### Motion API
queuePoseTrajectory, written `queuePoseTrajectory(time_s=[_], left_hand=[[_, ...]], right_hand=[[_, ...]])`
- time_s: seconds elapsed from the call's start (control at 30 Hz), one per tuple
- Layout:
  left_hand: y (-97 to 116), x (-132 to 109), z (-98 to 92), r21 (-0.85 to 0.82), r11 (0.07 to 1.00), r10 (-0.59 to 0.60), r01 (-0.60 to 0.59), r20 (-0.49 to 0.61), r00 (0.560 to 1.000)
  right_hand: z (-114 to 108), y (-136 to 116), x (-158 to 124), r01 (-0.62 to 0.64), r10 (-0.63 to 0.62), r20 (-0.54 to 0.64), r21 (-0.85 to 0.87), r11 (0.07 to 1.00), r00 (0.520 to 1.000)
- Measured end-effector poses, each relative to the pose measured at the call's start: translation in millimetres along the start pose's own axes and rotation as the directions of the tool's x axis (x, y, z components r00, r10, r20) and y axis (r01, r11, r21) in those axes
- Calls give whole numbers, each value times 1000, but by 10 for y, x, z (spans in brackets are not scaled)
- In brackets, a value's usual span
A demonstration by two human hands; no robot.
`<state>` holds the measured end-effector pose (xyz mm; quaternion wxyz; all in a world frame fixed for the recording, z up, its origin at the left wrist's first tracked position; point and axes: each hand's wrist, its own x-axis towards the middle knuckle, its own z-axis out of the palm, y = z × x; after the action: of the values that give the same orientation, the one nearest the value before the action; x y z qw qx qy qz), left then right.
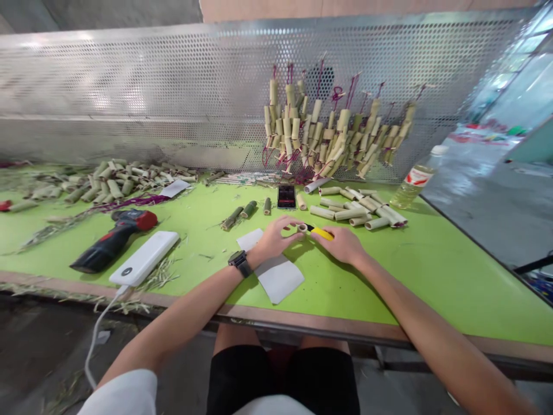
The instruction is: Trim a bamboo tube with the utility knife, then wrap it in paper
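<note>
Between thumb and fingers, my left hand (279, 236) pinches a short bamboo tube (303, 228), its hollow end facing me. My right hand (343, 243) grips a yellow-handled utility knife (322, 233), whose dark tip meets the tube's rim. Under my left wrist lies a sheet of white paper (283, 279). Just beyond my hands are a small dark-screened device (286, 196) and an upright bamboo piece (301, 201). Several green-skinned bamboo pieces (249, 209) rest to the left of the device.
Cut bamboo tubes (352, 214) lie at right, near an oil bottle (415, 178). A cordless drill (116, 236), a white power bank (144, 258) with a cable and a bamboo heap (114, 184) occupy the left. Strung bamboo figures (287, 129) hang on the perforated metal panel (151, 80).
</note>
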<state>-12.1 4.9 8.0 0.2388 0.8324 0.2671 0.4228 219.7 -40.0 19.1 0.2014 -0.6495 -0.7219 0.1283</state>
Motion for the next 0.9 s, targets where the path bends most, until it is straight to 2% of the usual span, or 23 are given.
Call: queuePoseTrajectory(time_s=[0.23, 0.4, 0.57, 0.77, 0.9], left_hand=[[12, 3, -11, 29, 999, -31, 30, 14, 999], [-5, 5, -40, 146, 989, -33, 29, 25, 999], [-33, -4, -58, 195, 979, -75, 55, 94, 993], [-40, -14, -41, 90, 987, -141, 129, 143, 980], [-52, -14, -11, -2, 990, -137, 138, 108, 985]], right_hand=[[-4, -6, -8, -4, 4, 17, -12, 1000, 1000], [-1, 5, -7, 14, -14, 4, -6, 1000, 1000], [2, 18, -3, 5, -4, 11, -25, 1000, 1000], [0, 18, -9, 20, -19, 7, -46, 999, 1000], [-2, 16, -11, 24, -24, 8, -46, 999, 1000]])
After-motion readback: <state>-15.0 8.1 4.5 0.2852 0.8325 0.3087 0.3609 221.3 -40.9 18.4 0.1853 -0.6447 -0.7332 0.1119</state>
